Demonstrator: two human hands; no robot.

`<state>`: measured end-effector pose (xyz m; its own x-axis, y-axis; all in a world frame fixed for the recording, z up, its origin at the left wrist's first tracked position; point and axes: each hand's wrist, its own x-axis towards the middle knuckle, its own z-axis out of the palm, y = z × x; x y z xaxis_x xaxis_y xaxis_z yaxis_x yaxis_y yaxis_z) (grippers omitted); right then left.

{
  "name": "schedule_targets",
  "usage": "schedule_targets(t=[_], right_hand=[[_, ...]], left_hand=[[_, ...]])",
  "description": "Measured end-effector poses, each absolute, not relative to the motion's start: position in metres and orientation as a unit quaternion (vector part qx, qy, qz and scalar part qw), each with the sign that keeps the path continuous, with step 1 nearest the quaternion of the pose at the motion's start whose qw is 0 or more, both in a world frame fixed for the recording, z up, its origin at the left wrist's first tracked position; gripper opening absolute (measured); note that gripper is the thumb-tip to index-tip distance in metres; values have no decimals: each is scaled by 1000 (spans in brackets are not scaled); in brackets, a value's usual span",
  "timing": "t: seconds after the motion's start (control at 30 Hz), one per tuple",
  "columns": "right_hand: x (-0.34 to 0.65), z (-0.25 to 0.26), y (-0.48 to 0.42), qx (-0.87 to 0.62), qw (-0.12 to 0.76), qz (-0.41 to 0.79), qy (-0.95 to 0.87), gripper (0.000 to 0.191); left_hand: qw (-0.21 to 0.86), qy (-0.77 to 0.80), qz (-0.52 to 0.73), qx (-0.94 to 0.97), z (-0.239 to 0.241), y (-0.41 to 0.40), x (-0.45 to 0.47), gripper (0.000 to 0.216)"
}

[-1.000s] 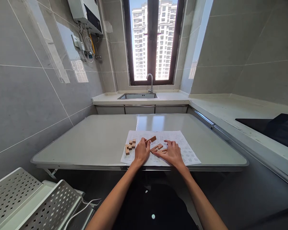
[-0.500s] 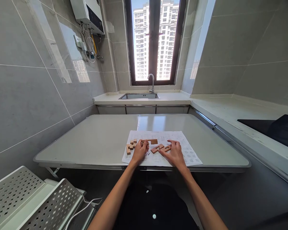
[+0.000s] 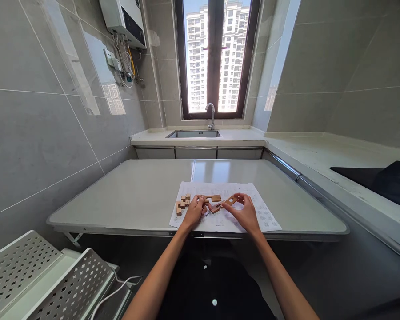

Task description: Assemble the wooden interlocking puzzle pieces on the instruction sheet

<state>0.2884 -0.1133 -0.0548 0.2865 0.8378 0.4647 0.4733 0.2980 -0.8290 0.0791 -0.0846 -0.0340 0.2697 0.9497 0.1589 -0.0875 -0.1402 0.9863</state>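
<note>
Several small wooden puzzle pieces lie on a printed paper sheet (image 3: 260,213) on the table (image 3: 136,195). My left hand (image 3: 194,211) grips a notched wooden piece (image 3: 215,198) at its left end. My right hand (image 3: 243,212) holds another slotted wooden piece (image 3: 230,200), lifted and tilted off the sheet. One more flat piece (image 3: 215,208) lies between my hands. A cluster of assembled wooden blocks (image 3: 182,203) sits on the sheet left of my left hand.
A tiled wall runs along the left. A counter with a sink (image 3: 193,134) and tap (image 3: 211,111) stands behind the table, under a window. A black hob (image 3: 376,180) lies on the right counter. Perforated white metal shelving (image 3: 50,280) is at the lower left.
My right hand has lifted one slotted piece off the sheet and tilted it. My left hand drew its piece closer to the middle and now grips it with curled fingers.
</note>
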Motion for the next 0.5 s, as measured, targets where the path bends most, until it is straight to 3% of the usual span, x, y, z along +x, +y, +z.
schedule_targets(t=[0.17, 0.5], right_hand=[[280, -41, -115, -385, 648, 230, -616, 53], [271, -42, -112, -297, 641, 343, -619, 65]], left_hand=[[622, 340, 465, 531, -27, -90, 79, 37], [642, 326, 457, 523, -27, -89, 75, 32]])
